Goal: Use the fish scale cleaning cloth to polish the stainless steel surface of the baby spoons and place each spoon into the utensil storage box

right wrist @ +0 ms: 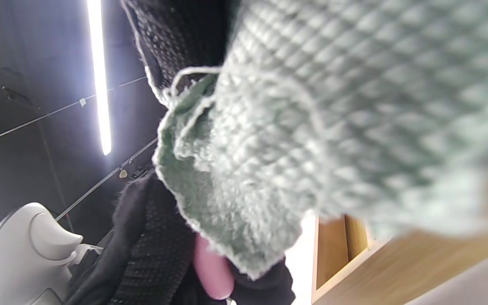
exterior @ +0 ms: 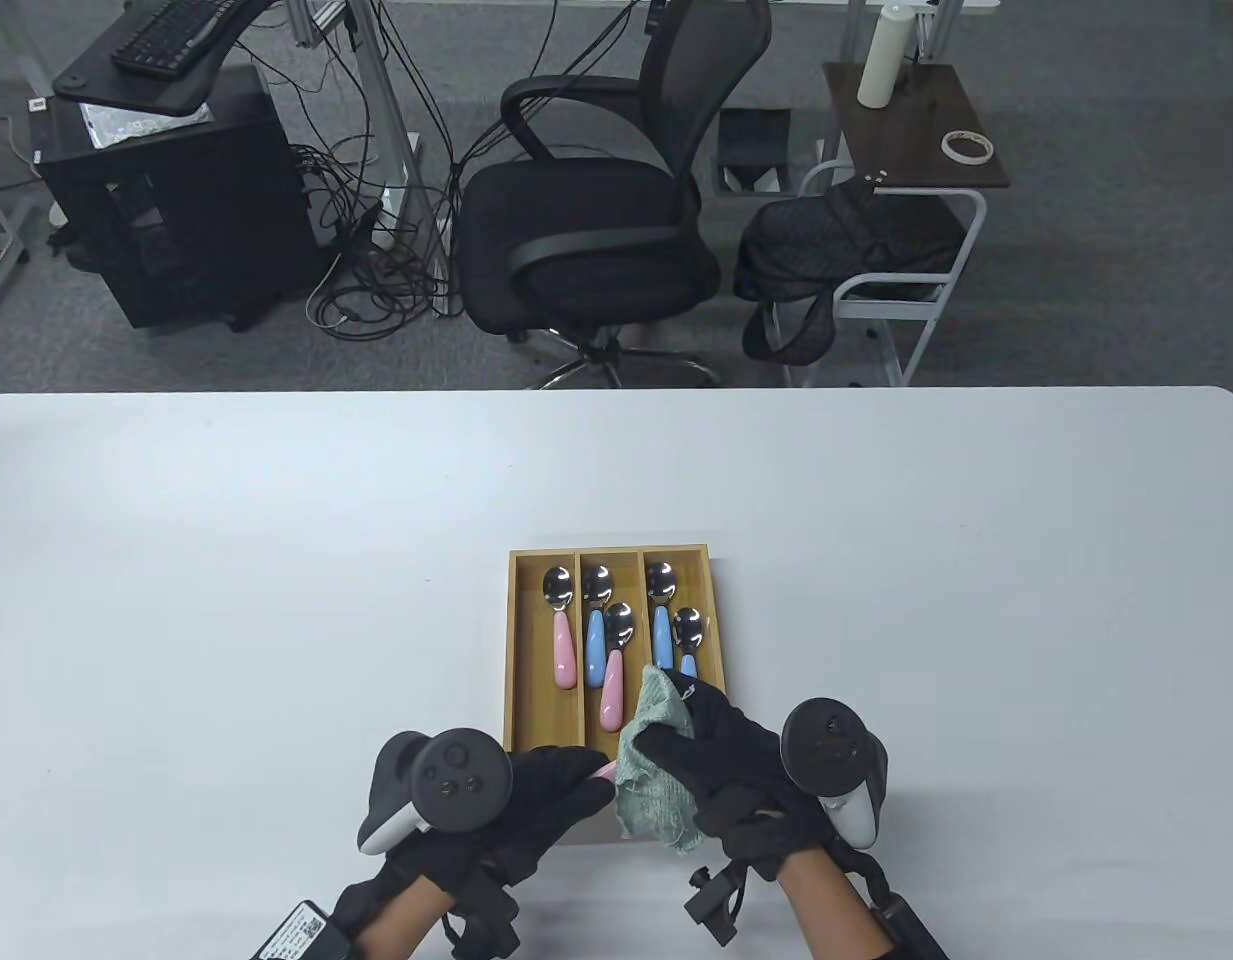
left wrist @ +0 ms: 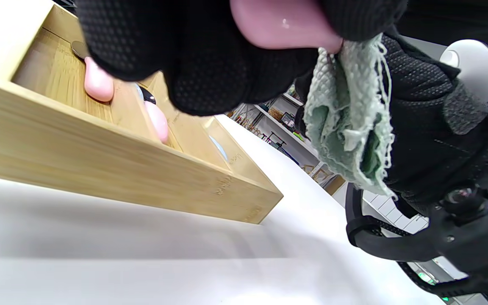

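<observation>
My left hand (exterior: 566,790) grips a pink-handled spoon (exterior: 604,771) by its handle, just in front of the wooden storage box (exterior: 517,640). The spoon's pink handle (left wrist: 284,23) shows between my gloved fingers; its steel bowl is hidden inside the cloth. My right hand (exterior: 706,740) holds the pale green fish scale cloth (exterior: 656,775) wrapped around the spoon's bowl end. The cloth (right wrist: 311,127) fills the right wrist view, with the pink handle (right wrist: 212,271) below it. Several polished spoons with pink and blue handles lie in the box's three compartments.
The box (left wrist: 121,169) sits at the table's near centre, its near wall close under my hands. White tabletop (exterior: 226,600) spreads on both sides. Beyond the far edge stand a black office chair (exterior: 596,220) and a side stand (exterior: 906,150).
</observation>
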`<act>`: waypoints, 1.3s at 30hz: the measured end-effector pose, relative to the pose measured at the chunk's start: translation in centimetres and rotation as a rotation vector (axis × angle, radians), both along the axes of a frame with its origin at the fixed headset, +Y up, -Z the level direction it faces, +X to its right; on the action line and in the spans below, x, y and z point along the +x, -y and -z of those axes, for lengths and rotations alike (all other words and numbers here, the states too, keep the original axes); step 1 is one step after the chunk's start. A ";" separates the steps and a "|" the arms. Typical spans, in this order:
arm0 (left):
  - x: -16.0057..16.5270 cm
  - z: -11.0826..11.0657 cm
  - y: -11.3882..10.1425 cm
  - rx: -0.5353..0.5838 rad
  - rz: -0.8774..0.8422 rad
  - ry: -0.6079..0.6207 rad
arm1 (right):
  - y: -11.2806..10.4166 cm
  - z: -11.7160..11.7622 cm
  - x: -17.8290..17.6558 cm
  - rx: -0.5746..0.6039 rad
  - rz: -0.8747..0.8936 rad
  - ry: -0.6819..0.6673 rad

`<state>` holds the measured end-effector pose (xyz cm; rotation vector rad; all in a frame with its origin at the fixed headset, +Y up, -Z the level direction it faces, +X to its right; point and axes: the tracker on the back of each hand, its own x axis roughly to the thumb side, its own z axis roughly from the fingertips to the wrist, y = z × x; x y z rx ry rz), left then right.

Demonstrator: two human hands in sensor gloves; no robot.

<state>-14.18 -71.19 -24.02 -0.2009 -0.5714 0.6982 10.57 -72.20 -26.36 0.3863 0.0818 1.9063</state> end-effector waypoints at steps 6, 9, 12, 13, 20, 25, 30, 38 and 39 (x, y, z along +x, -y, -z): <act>0.0 0.1 0.1 -0.014 -0.006 0.000 | 0.2 0.1 -0.1 0.032 -0.070 0.028; -0.1 0.0 0.1 -0.013 -0.008 -0.006 | 0.1 -0.1 -0.2 0.039 -0.075 0.020; -0.1 0.1 0.2 -0.011 0.001 -0.009 | 0.2 0.0 -0.3 0.005 -0.011 -0.031; -0.1 0.2 0.3 -0.023 -0.006 -0.007 | 0.3 0.1 -0.2 -0.021 0.026 -0.046; 0.3 -0.1 0.1 -0.021 -0.005 0.016 | 0.1 0.2 0.0 -0.051 0.094 -0.059; 0.6 -0.3 0.1 -0.057 -0.026 0.068 | -0.3 -0.1 0.1 0.003 0.045 -0.023; 1.0 0.1 0.3 -0.154 -0.010 0.181 | -0.5 -0.2 -0.1 0.051 -0.030 0.014; 1.3 0.1 0.0 -0.172 0.049 0.251 | -0.6 0.4 0.5 0.118 -0.101 0.050; 1.3 0.1 0.0 -0.177 0.043 0.254 | -0.7 0.5 0.6 0.126 -0.107 0.058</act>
